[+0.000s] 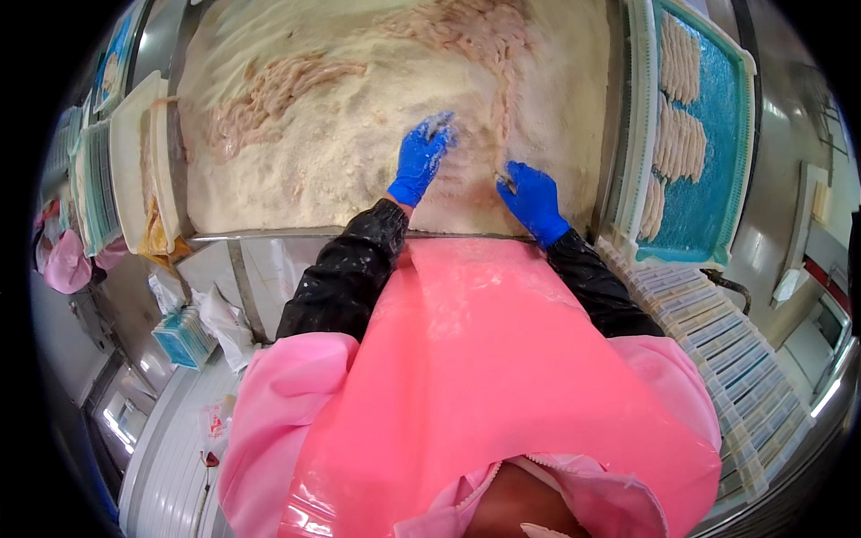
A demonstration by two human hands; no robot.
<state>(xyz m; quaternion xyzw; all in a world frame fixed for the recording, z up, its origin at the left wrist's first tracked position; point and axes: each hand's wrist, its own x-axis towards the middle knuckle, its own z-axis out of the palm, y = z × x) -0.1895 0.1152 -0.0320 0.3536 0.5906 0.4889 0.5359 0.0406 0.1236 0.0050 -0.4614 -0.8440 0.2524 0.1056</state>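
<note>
My left hand (pixel 423 152), in a blue glove dusted with pale powder at the fingertips, hovers over or rests in a broad bed of cream-coloured powder (pixel 341 170); its fingers are loosely curved and apart, with nothing visible held. To its right, my right hand (pixel 534 197), also blue-gloved, has its fingers pinched on the lower end of a long pale pink meat strip (pixel 502 117). That strip runs up to a pile of raw pink strips (pixel 466 27) at the back. Another pile (pixel 269 94) lies on the powder at the upper left.
Right of the powder bed stands a turquoise tray (pixel 717 206) with rows of coated strips (pixel 679 143). Stacked slatted trays (pixel 704 359) sit below it. Pale trays (pixel 134 170) line the left side, with stacked blue baskets (pixel 179 336) lower down. The metal front edge (pixel 314 232) borders the bed.
</note>
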